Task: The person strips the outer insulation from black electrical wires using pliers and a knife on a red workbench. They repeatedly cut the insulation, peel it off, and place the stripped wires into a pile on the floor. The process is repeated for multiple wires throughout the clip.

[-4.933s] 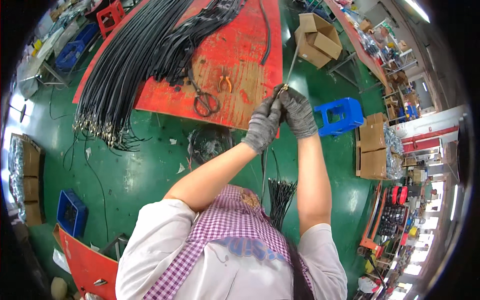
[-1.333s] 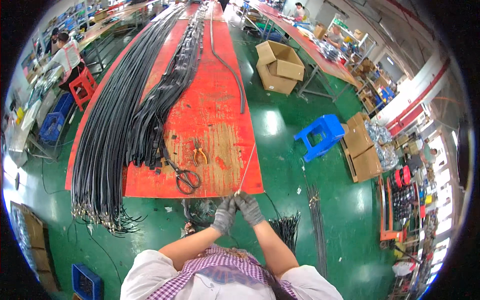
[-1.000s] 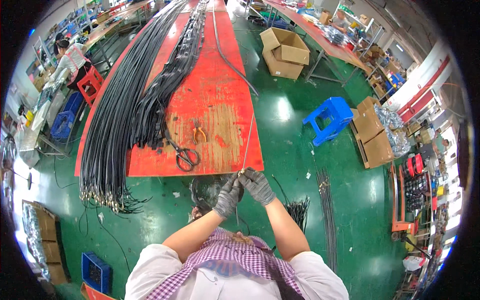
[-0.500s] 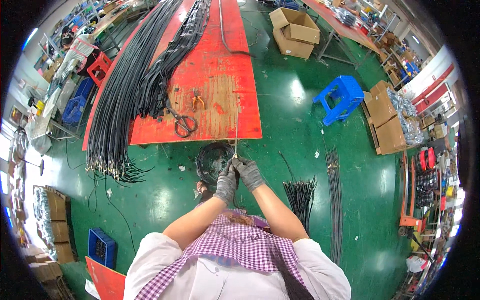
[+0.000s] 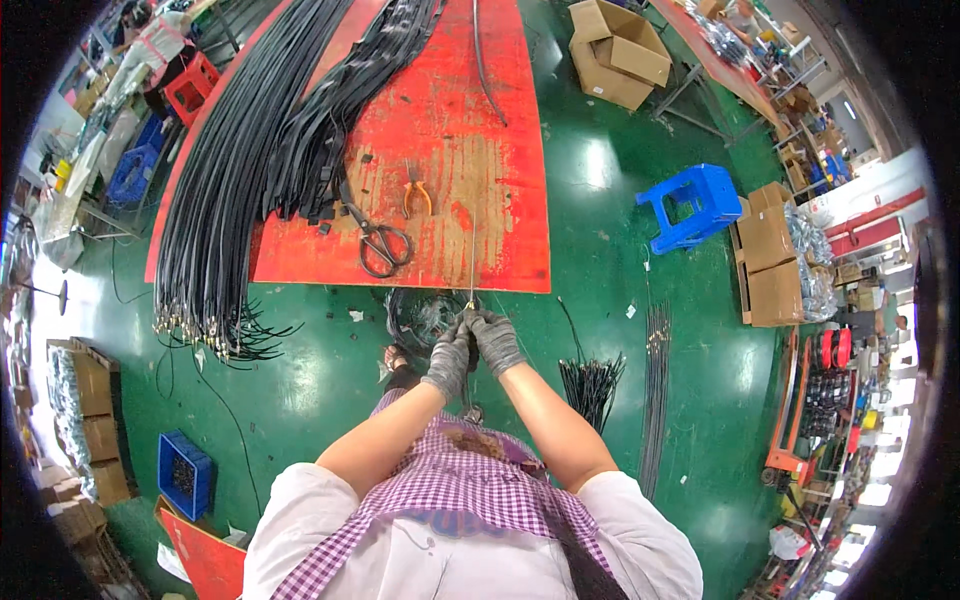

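Note:
My two hands, in grey gloves, are closed together just off the near edge of the red table (image 5: 500,265). A thin pale wire (image 5: 473,245) runs from my fingertips out over the table, with a small brass-coloured end piece (image 5: 470,305) where it meets them. My right hand (image 5: 497,342) pinches at this end piece. Pressed against it from the left, my left hand (image 5: 450,362) is closed too, but its fingers hide what they grip. Scissors with dark handles (image 5: 385,250) and orange-handled pliers (image 5: 417,195) lie on the table beyond my hands.
Long black cables (image 5: 225,190) with brass ends hang over the table's left edge. A coil of black cable (image 5: 405,315) lies below its near edge. More cable bundles (image 5: 592,385) are at right on the green floor, near a blue stool (image 5: 690,205). A blue crate (image 5: 185,475) sits at left.
The view has shifted slightly, so the table and its tools appear a little further right. My hands keep the same closed grip near the wire's end.

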`<control>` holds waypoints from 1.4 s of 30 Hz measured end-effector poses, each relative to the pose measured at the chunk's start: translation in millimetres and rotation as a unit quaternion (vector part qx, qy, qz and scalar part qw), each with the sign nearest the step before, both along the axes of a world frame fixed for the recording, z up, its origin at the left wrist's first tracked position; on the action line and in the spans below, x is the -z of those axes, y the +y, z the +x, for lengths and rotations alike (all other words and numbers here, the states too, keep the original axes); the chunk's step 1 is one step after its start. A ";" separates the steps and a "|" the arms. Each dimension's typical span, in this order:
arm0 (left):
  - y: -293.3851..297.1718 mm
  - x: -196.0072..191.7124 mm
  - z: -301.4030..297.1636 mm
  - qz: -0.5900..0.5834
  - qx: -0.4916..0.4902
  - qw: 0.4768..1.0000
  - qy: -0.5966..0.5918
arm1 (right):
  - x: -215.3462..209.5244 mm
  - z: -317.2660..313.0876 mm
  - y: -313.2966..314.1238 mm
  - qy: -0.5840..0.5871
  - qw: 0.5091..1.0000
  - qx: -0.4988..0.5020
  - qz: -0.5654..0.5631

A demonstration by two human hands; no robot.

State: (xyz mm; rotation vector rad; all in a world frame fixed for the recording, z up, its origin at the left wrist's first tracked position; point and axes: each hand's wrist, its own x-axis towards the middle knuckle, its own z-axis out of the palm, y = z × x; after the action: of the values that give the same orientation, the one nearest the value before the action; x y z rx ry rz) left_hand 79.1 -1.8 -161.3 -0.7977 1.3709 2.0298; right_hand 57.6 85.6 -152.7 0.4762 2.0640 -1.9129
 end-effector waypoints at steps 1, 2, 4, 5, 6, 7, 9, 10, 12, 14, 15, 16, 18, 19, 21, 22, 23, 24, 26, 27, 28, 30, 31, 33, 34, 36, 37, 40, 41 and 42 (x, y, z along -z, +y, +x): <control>-7.9 45.5 -2.9 0.028 -0.062 0.994 0.083 | 2.3 -8.9 -8.9 -0.011 1.000 -0.021 0.003; -11.1 45.0 -9.1 0.025 -0.043 0.995 0.092 | 7.8 -14.5 -10.4 -0.012 1.000 -0.013 -0.002; -20.3 44.4 -22.3 0.018 -0.009 0.994 0.112 | 16.7 -25.5 -16.4 -0.012 1.000 0.000 -0.012; -24.9 58.0 -26.8 0.086 -0.042 0.993 0.063 | 19.1 -30.9 -20.1 -0.027 0.999 -0.019 -0.026; -30.5 71.3 -31.2 0.148 -0.080 0.986 0.010 | 19.6 -36.5 -23.4 -0.042 0.998 -0.039 -0.040; -36.9 70.7 -36.0 0.134 -0.095 0.986 0.002 | 19.6 -42.8 -25.0 -0.056 0.995 -0.055 -0.055; -52.0 69.2 -44.7 0.104 -0.128 0.986 -0.013 | 16.8 -56.5 -23.4 -0.050 0.991 -0.074 -0.104; -55.7 65.2 -49.5 0.091 -0.136 0.986 -0.019 | 13.2 -62.2 -13.3 -0.043 0.988 -0.075 -0.126; -61.8 70.6 -56.7 0.097 -0.155 0.983 -0.031 | 54.5 -90.6 38.5 0.010 0.984 -0.136 0.117; -79.7 89.0 -59.5 0.161 -0.198 0.966 -0.035 | 49.0 -131.8 66.1 -0.098 0.982 -0.043 0.153; -90.1 100.6 -63.3 0.207 -0.224 0.952 -0.031 | 67.7 -153.4 80.8 -0.062 0.989 0.015 0.135; -95.8 109.2 -67.2 0.254 -0.250 0.934 -0.027 | 74.2 -180.2 88.2 -0.036 0.983 0.004 0.182; -95.3 112.3 -74.8 0.027 -0.177 0.982 0.053 | 87.3 -239.4 97.2 0.016 0.950 -0.042 0.308; -94.9 111.9 -76.9 -0.087 -0.134 0.983 0.093 | 94.2 -268.1 98.5 0.042 0.919 -0.080 0.383; -98.6 112.0 -84.3 -0.040 -0.175 0.980 0.083 | 102.8 -319.7 92.1 0.074 0.885 -0.128 0.442; -102.9 115.3 -87.6 -0.019 -0.201 0.976 0.078 | 100.7 -344.3 76.9 -0.015 0.928 -0.059 0.367; -105.8 132.9 -87.4 0.036 -0.268 0.962 0.044 | 97.7 -363.4 60.6 -0.107 0.952 0.013 0.286; -110.2 137.4 -90.5 0.043 -0.250 0.966 0.048 | 100.7 -376.5 53.3 -0.092 0.940 0.013 0.328; -119.0 136.1 -91.2 0.058 -0.219 0.972 0.054 | 113.5 -388.2 42.3 -0.065 0.903 -0.022 0.424; -121.0 138.3 -89.7 0.057 -0.220 0.973 0.044 | 121.4 -385.8 38.0 -0.055 0.876 -0.050 0.476; -124.7 138.2 -89.7 0.019 -0.183 0.982 0.046 | 127.9 -384.4 31.7 -0.044 0.837 -0.108 0.534; -130.6 137.5 -88.0 -0.055 -0.100 0.992 0.050 | 137.6 -373.8 28.6 -0.016 0.779 -0.180 0.600; -130.7 137.2 -89.0 -0.017 -0.141 0.988 0.066 | 131.4 -362.7 15.2 0.008 0.767 -0.204 0.609; -130.4 134.1 -89.1 -0.030 -0.149 0.986 0.070 | 110.0 -337.9 3.5 0.039 0.797 -0.197 0.570; -128.6 131.0 -88.8 -0.037 -0.151 0.985 0.073 | 108.3 -321.2 5.9 0.003 0.853 -0.158 0.497; -120.4 111.1 -99.1 0.000 -0.181 0.983 0.025 | 109.8 -295.3 17.7 -0.068 0.936 -0.068 0.339; -114.9 92.8 -107.5 0.040 -0.193 0.980 -0.019 | 129.8 -278.1 32.9 -0.050 0.962 0.020 0.267; -105.6 84.6 -116.2 0.010 -0.132 0.991 -0.026 | 120.7 -261.8 28.4 -0.083 0.982 0.077 0.148; -101.9 96.2 -112.3 -0.025 -0.104 0.994 -0.001 | 114.9 -258.8 22.6 -0.077 0.986 0.111 0.093; -97.8 106.7 -106.6 -0.061 -0.076 0.995 0.025 | 114.4 -254.0 23.4 -0.097 0.986 0.113 0.081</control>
State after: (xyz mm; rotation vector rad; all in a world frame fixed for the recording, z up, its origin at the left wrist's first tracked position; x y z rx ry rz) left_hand -27.5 -99.6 -268.0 -0.9360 1.5150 2.1088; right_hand -196.4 109.1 -267.1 0.9311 2.1213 -1.7385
